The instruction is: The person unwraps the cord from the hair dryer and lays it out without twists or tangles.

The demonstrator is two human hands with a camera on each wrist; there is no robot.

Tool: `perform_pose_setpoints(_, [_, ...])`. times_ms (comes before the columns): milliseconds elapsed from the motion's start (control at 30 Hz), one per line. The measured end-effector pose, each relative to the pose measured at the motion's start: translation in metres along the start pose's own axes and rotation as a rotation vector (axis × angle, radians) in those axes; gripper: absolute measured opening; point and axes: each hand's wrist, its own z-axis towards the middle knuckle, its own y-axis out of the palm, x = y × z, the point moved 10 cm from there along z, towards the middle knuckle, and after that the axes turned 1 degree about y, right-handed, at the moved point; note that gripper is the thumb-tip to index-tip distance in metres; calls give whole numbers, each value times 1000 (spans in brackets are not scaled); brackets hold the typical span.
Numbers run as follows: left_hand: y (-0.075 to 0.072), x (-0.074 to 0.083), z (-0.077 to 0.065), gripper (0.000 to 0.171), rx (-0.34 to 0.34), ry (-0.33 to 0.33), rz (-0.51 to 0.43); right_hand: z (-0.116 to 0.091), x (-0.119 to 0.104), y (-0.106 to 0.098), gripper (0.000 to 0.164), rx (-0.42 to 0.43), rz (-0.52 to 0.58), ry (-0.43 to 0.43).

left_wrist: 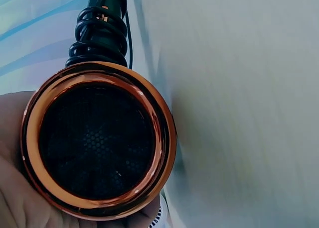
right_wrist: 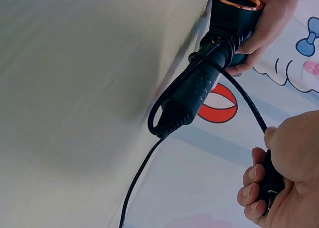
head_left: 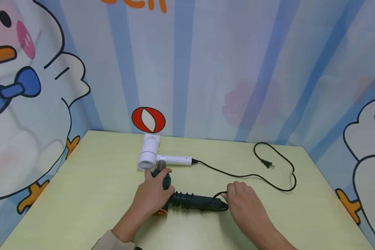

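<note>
My left hand (head_left: pixel 153 192) grips the barrel of a dark green hair dryer (head_left: pixel 203 202), held low over the table with its handle pointing right. The copper-coloured rim (left_wrist: pixel 34 133) surrounds its round dark grille in the left wrist view. Several turns of black cord (right_wrist: pixel 232 44) are wound round the handle near the barrel. From there the cord runs to my right hand (head_left: pixel 245 206), beside the handle's end. Curled fingers there hold the cord's black plug (right_wrist: pixel 271 178), metal prongs partly showing in the right wrist view.
Behind the dark dryer a white hair dryer (head_left: pixel 175 160) lies on the pale table (head_left: pixel 81 180). Its black cord (head_left: pixel 231 172) loops out to the right, ending in a two-prong plug (head_left: pixel 266 163). A cartoon-printed cloth (head_left: pixel 206 69) hangs behind the table.
</note>
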Motion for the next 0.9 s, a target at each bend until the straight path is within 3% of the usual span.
perform_pose_setpoints(67, [0, 1, 0, 53, -1, 4, -1, -2, -1, -2, 62, -4, -12, -5])
perform_pose_setpoints(400, [0, 6, -5, 51, 19, 9, 2, -11, -3, -4, 40, -50, -17, 4])
perform_pose_setpoints(633, [-2, 7, -5, 49, 23, 16, 20, -16, -3, 1, 46, -106, -19, 67])
perform_pose_setpoints(900, [2, 0, -5, 50, 20, -25, 16, -28, -6, 20, 47, -269, -33, 106])
